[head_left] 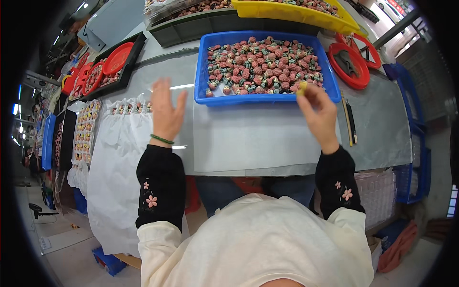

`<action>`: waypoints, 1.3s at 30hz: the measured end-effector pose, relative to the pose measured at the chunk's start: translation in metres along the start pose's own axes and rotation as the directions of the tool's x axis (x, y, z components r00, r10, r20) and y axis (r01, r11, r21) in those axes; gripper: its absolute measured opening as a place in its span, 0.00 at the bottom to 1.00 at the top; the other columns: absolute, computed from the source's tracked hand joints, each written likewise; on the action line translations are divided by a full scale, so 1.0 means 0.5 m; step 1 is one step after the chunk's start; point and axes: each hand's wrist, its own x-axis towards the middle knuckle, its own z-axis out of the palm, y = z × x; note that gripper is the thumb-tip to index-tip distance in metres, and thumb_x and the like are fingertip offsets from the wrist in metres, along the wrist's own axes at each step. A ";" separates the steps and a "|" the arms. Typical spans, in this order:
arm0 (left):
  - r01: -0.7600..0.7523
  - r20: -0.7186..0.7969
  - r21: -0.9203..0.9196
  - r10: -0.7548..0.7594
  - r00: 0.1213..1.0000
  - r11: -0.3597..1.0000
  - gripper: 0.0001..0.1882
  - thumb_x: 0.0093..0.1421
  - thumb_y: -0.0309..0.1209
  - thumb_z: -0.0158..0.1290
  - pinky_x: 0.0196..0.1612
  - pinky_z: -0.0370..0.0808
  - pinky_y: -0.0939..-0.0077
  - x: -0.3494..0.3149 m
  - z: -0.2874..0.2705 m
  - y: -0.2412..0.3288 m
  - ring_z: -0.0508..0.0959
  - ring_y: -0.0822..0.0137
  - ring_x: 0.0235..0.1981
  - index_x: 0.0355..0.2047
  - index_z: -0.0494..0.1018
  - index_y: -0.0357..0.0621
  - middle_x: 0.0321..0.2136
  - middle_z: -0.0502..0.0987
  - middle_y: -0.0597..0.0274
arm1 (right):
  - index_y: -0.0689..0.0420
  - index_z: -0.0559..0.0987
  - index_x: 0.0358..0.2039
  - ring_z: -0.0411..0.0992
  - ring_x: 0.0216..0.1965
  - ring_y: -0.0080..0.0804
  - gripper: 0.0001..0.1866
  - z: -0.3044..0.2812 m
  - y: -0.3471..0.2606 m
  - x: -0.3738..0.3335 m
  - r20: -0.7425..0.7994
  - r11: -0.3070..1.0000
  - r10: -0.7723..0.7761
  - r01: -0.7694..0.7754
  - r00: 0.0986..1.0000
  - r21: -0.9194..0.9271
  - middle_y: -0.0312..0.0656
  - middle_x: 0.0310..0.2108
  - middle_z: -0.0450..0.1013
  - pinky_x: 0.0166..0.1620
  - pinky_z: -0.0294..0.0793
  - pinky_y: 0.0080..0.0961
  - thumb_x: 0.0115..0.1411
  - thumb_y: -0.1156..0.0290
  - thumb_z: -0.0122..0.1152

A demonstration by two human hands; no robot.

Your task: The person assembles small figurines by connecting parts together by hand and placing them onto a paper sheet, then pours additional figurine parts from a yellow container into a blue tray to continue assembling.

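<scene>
My left hand (167, 111) is raised over the table's left part, fingers apart with nothing in them and slightly blurred. It is nearest to a white sheet (125, 136) with a row of small figures along its far edge. My right hand (321, 114) is closed in a pinch at the near right corner of a blue tray (229, 99). Between its fingertips shows a small yellow piece (302, 88), too small to name. Many little pink and green bumpy pieces (272, 67) fill the tray. In front of it lies a white paper sheet (253, 138).
Beyond the blue tray stand a dark grey bin (191, 29) and a yellow tray (287, 8). Red round dishes (354, 76) lie at right, near slim pen-like tools (350, 119). A black tray (125, 71) sits at left, beside rows of small figures (86, 126).
</scene>
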 end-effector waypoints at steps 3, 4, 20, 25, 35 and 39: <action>-0.053 0.111 -0.668 0.169 0.979 0.742 0.28 0.54 0.40 0.51 0.57 0.55 0.65 0.042 -0.001 0.162 0.54 0.46 0.58 0.50 0.62 0.35 0.52 0.59 0.36 | 0.60 0.69 0.47 0.68 0.38 0.19 0.21 -0.035 0.030 0.095 -0.017 0.995 0.048 -0.049 0.999 -0.086 0.38 0.39 0.70 0.38 0.67 0.13 0.51 0.74 0.59; -0.049 0.150 -0.671 0.200 0.968 0.740 0.29 0.54 0.41 0.51 0.56 0.57 0.66 0.057 0.005 0.188 0.56 0.49 0.57 0.51 0.61 0.35 0.53 0.58 0.38 | 0.60 0.68 0.48 0.67 0.40 0.24 0.24 -0.030 0.046 0.127 -0.011 0.979 -0.012 0.010 1.000 -0.204 0.41 0.42 0.68 0.41 0.67 0.17 0.50 0.70 0.61; 0.027 -0.008 -0.197 -0.029 1.000 0.980 0.26 0.51 0.43 0.51 0.47 0.63 0.54 0.187 0.135 0.144 0.64 0.48 0.48 0.46 0.63 0.39 0.47 0.63 0.43 | 0.59 0.69 0.45 0.66 0.44 0.49 0.26 -0.100 0.158 0.252 -0.125 0.584 -0.103 -0.042 0.987 -0.811 0.54 0.41 0.68 0.47 0.64 0.36 0.49 0.56 0.56; 0.303 0.294 -0.283 -0.218 0.930 0.910 0.19 0.49 0.35 0.50 0.43 0.67 0.60 0.194 0.137 0.083 0.71 0.44 0.38 0.37 0.69 0.33 0.34 0.73 0.40 | 0.57 0.68 0.46 0.68 0.41 0.50 0.22 -0.128 0.191 0.250 -0.171 0.633 0.097 -0.194 0.980 -0.750 0.55 0.38 0.70 0.45 0.66 0.36 0.49 0.66 0.54; 0.283 0.209 -0.317 -0.225 0.952 0.905 0.13 0.45 0.29 0.48 0.41 0.69 0.60 0.257 0.150 0.092 0.73 0.47 0.36 0.29 0.74 0.34 0.29 0.74 0.42 | 0.55 0.73 0.41 0.70 0.40 0.48 0.18 -0.123 0.216 0.282 -0.231 0.675 0.062 -0.211 0.971 -0.707 0.53 0.36 0.72 0.44 0.67 0.34 0.47 0.73 0.53; 0.315 0.234 -0.354 -0.243 0.941 0.881 0.13 0.44 0.30 0.49 0.41 0.69 0.62 0.268 0.192 0.067 0.74 0.48 0.36 0.29 0.74 0.34 0.29 0.74 0.42 | 0.57 0.73 0.41 0.68 0.42 0.50 0.19 -0.113 0.208 0.296 -0.231 0.688 0.095 -0.232 0.968 -0.688 0.55 0.37 0.71 0.46 0.66 0.37 0.46 0.75 0.51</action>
